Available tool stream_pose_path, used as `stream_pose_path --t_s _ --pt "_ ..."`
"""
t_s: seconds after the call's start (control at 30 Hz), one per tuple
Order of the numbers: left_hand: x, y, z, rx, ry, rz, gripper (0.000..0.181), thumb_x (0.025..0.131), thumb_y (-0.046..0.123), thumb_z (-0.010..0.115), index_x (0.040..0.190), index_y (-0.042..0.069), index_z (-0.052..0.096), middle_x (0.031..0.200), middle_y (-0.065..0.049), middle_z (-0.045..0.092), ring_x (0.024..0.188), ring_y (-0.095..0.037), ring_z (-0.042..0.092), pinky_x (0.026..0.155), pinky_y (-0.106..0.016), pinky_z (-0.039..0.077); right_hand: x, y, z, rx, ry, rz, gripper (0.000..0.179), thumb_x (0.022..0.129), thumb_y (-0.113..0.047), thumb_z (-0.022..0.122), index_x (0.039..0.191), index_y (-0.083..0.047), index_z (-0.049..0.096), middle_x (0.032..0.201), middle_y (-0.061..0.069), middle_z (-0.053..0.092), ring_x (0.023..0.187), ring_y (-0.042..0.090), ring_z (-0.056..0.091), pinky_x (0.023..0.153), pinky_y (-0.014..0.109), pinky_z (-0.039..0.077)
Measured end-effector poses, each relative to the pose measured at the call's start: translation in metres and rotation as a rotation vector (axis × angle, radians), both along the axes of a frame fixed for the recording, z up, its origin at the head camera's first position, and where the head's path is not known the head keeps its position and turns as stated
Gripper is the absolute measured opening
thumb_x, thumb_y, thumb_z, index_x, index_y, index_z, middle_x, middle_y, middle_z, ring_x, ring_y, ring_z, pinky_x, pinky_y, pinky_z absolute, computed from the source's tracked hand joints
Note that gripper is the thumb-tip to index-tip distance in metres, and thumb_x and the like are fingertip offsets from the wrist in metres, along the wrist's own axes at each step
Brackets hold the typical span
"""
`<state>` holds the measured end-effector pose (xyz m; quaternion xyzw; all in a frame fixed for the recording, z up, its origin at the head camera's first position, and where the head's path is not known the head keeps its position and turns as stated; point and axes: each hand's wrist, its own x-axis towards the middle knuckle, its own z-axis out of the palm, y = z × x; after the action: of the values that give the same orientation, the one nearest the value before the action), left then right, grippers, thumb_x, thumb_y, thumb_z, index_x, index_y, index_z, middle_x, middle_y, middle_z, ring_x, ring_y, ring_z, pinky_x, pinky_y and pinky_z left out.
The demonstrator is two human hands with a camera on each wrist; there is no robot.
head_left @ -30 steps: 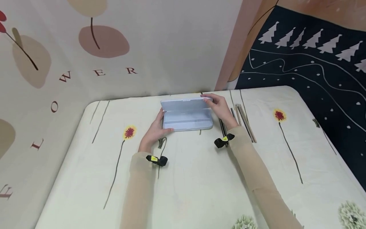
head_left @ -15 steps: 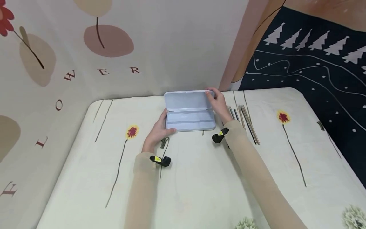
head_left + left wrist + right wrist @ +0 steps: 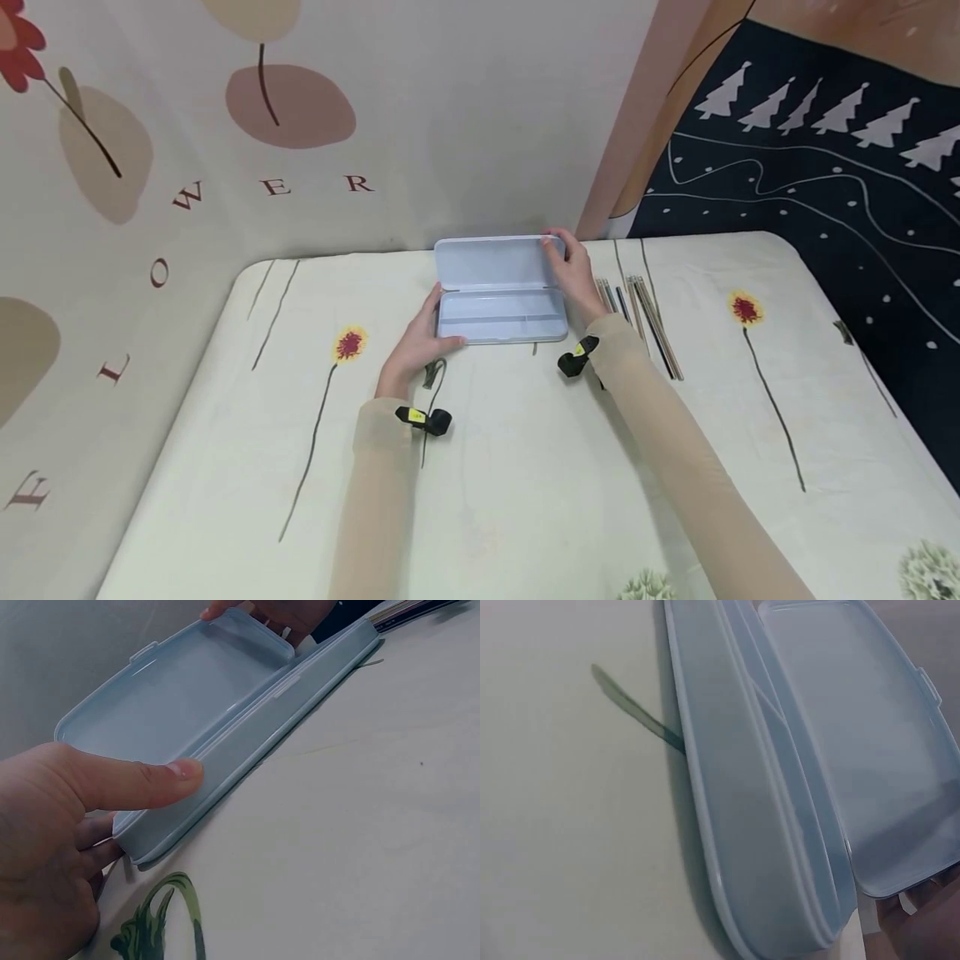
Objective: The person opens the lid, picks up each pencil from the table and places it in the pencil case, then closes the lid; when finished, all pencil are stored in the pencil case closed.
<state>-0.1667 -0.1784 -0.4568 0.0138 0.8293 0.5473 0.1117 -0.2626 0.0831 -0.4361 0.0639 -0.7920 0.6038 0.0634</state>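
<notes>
Left hand (image 3: 412, 346) grips the case (image 3: 487, 307) steady; right hand (image 3: 574, 275) pinches the lid (image 3: 489, 262) at its corner, best swung gently.

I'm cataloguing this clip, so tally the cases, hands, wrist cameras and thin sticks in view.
Blue case: 1
Left hand, right hand: 2
Left wrist camera, right wrist camera: 2
Thin sticks: too bunched to count
Total counted: 5

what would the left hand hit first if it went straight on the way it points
The open blue case, probably at its left end, where the left hand grips it; depth is unclear.
</notes>
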Motion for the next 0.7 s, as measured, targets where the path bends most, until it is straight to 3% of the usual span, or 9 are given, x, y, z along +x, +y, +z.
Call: stream_pose_path --t_s 0.23,0.43,0.7 --pt "0.0 -0.001 0.001 -0.002 -0.008 0.002 0.105 0.08 0.006 0.076 0.157 0.024 0.006 0.161 -0.004 0.009 0.145 -0.021 0.002 0.116 -0.044 0.003 0.01 0.007 0.007 -0.073 -0.077 0.024 0.043 0.104 -0.033 0.042 0.133 -0.005 0.056 0.139 0.009 0.051 0.129 0.019 0.044 0.107 0.033 0.035" --pt "-0.002 0.001 0.001 -0.009 0.011 0.011 0.106 0.078 0.005 0.077 0.157 0.022 0.008 0.161 -0.004 0.01 0.145 -0.022 0.004 0.116 -0.045 0.004 0.018 0.031 0.007 -0.181 -0.124 -0.016 0.043 0.105 -0.031 0.04 0.134 -0.004 0.056 0.127 0.017 0.059 0.115 0.025 0.056 0.1 0.04 0.042" --pt "-0.004 0.006 -0.003 -0.008 0.049 0.027 0.108 0.077 0.002 0.077 0.157 0.021 0.007 0.159 -0.006 0.017 0.145 -0.023 0.009 0.116 -0.044 0.007 0.034 0.061 0.0 -0.088 -0.119 -0.029 0.044 0.105 -0.032 0.037 0.132 -0.002 0.056 0.121 0.018 0.062 0.107 0.025 0.06 0.097 0.04 0.045"
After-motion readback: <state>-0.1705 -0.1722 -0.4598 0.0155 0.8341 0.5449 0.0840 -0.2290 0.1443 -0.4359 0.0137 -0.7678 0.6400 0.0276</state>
